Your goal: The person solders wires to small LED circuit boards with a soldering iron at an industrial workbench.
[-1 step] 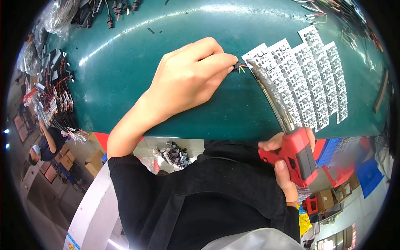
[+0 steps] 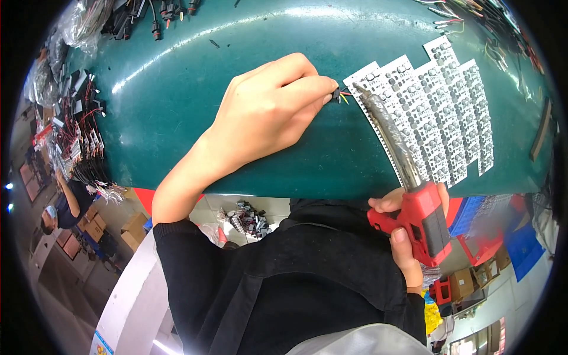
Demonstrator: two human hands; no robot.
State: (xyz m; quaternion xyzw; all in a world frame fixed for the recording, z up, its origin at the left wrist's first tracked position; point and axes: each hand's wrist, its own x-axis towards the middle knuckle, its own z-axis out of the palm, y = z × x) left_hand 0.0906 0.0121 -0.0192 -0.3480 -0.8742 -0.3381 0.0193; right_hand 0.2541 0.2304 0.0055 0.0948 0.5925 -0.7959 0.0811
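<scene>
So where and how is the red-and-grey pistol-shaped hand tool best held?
Probably by its chunky red and dark-grey handle, from the person's near side, as the bare right hand does: that end lies closest, while the slim grey metal barrel points away.

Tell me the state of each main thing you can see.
Left hand, pinching a small black part
Colored wires, protruding from that part
Right hand, gripping the red tool
Red tool, held; on or off unclear
White circuit boards, lying in staggered strips
Clear plastic bag, crumpled
</scene>
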